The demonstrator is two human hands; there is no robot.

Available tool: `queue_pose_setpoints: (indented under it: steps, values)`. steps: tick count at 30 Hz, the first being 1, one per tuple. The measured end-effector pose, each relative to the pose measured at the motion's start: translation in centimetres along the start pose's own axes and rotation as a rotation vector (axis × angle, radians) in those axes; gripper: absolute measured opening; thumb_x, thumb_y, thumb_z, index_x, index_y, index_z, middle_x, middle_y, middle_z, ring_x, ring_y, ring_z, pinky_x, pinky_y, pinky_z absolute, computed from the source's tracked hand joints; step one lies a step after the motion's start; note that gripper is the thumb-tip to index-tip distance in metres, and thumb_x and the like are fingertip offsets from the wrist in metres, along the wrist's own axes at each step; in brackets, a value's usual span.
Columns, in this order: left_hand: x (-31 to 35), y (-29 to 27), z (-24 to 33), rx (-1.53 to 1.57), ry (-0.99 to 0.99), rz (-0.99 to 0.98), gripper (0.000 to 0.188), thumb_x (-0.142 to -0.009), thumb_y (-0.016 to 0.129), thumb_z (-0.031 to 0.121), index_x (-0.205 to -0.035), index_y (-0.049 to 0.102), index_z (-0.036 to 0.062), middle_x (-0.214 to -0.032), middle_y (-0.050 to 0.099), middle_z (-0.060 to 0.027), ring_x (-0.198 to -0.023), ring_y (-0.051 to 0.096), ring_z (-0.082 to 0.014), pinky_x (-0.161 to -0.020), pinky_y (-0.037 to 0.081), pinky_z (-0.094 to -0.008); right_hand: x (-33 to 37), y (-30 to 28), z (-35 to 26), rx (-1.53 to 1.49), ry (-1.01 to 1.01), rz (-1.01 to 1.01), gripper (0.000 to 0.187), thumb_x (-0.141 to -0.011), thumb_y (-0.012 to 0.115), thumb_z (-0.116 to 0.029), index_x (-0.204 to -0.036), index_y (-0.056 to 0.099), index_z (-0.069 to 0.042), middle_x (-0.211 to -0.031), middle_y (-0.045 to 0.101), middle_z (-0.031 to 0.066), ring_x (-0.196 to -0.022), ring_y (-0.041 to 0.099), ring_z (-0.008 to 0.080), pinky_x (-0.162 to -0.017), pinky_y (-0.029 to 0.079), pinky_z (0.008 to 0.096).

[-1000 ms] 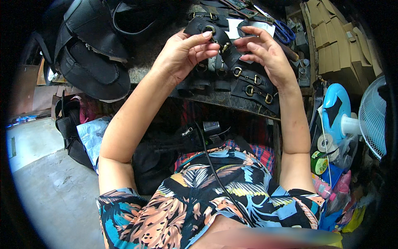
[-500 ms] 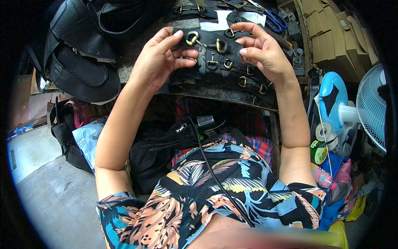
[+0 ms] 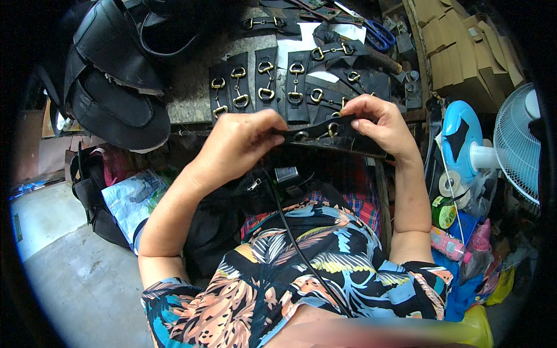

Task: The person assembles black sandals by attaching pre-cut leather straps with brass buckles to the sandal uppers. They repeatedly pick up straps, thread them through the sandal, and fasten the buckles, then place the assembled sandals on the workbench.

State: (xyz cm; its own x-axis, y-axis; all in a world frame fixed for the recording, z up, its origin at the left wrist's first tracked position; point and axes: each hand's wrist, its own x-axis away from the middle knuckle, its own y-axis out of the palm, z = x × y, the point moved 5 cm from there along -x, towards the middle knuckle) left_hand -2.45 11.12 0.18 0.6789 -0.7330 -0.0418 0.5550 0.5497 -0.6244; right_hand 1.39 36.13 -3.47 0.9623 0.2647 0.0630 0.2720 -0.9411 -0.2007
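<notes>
A black leather strap with a metal bit-shaped buckle (image 3: pixel 318 131) is stretched between my hands, just over the workbench's near edge. My left hand (image 3: pixel 241 142) pinches its left end between thumb and fingers. The right end is gripped the same way by my right hand (image 3: pixel 378 124). Several similar black straps with brass-coloured bits lie spread on the bench beyond; one stands upright in the middle (image 3: pixel 296 84), and another lies crosswise farther back (image 3: pixel 271 23).
Black leather shoe pieces (image 3: pixel 116 107) are piled at the bench's left. Blue-handled scissors (image 3: pixel 380 36) and white paper (image 3: pixel 288 45) lie at the back. Cardboard boxes (image 3: pixel 473 55) and a blue fan (image 3: pixel 516 142) stand right. A black cable (image 3: pixel 281 203) runs down my front.
Both hands have come down toward me with the strap, which now shows more edge-on. More straps on the bench have come into view behind it.
</notes>
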Motion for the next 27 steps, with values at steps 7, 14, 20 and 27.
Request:
queue_pose_setpoints:
  steps: [7, 14, 20, 27]
  values:
    - [0.7, 0.3, 1.0, -0.003, 0.079, -0.008, 0.018, -0.083, 0.068, 0.003, -0.099, 0.06, 0.002, -0.081, 0.066, -0.0128, -0.074, 0.069, -0.0251, -0.064, 0.052, -0.0335, -1.1, 0.5, -2.4, 0.23, -0.167, -0.048, 0.029, -0.083, 0.056, 0.0, -0.109, 0.068, 0.001, -0.103, 0.067, 0.0019, -0.09, 0.058, 0.0083, -0.084, 0.046, 0.0245]
    - [0.4, 2.6, 0.6, -0.056, -0.046, -0.109, 0.019, -0.087, 0.067, 0.012, -0.101, 0.061, 0.0005, -0.082, 0.069, -0.0161, -0.079, 0.07, -0.0314, -0.068, 0.054, -0.0382, -5.9, 0.1, -3.5, 0.165, -0.19, 0.072, 0.028, -0.089, 0.054, -0.001, -0.115, 0.063, -0.005, -0.097, 0.063, 0.0014, -0.091, 0.059, 0.0095, -0.077, 0.052, 0.0263]
    - [-0.3, 2.4, 1.5, -0.485, -0.002, -0.046, 0.018, -0.088, 0.066, 0.02, -0.097, 0.061, 0.0051, -0.078, 0.068, -0.0158, -0.075, 0.068, -0.0357, -0.065, 0.052, -0.0458, -13.7, 1.3, -3.3, 0.682, -0.432, 0.107, 0.023, -0.09, 0.057, -0.002, -0.112, 0.064, -0.006, -0.098, 0.07, 0.0084, -0.088, 0.066, 0.0173, -0.079, 0.051, 0.029]
    - [-3.8, 2.0, 2.5, -0.804, 0.507, 0.034, 0.015, -0.076, 0.07, 0.022, -0.084, 0.063, 0.012, -0.082, 0.056, -0.0001, -0.089, 0.051, -0.0213, -0.079, 0.043, -0.0321, -14.1, 2.9, -3.2, 0.978, -0.54, 0.274, 0.022, -0.08, 0.068, -0.01, -0.101, 0.065, -0.015, -0.085, 0.065, 0.0046, -0.082, 0.065, 0.0275, -0.074, 0.053, 0.0397]
